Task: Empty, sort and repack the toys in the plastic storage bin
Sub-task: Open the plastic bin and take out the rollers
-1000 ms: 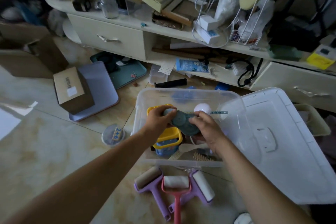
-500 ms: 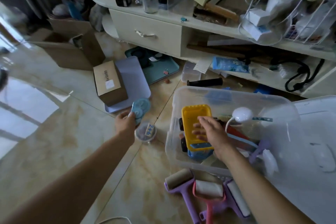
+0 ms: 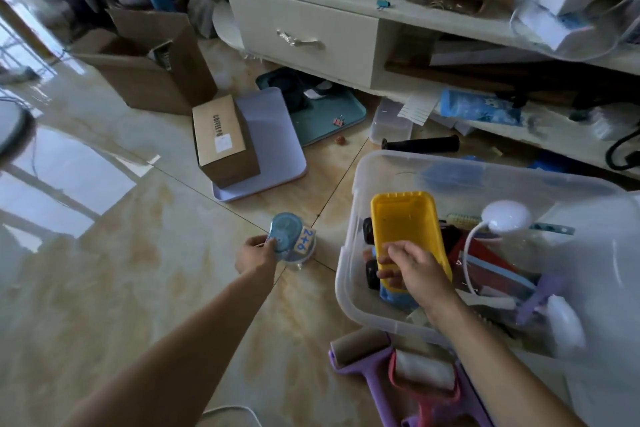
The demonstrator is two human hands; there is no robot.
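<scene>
From the head view, the left hand [image 3: 254, 253] pinches a blue round toy [image 3: 284, 231] at its near edge, holding it low over the floor, against a clear dish with a "2+6" block [image 3: 304, 240]. The right hand [image 3: 414, 265] reaches into the clear storage bin [image 3: 349, 291], fingers curled over the lower end of a yellow toy tray [image 3: 405, 229] that leans above a blue piece.

The step in hand looks like emptying: setting the blue toy down beside like items, then lifting the tray. It would likely go best if the person lays the blue toy flat beside the dish, not on it, and lifts the tray straight up, clear of the white lamp cord [image 3: 469, 253] nearby.
</scene>
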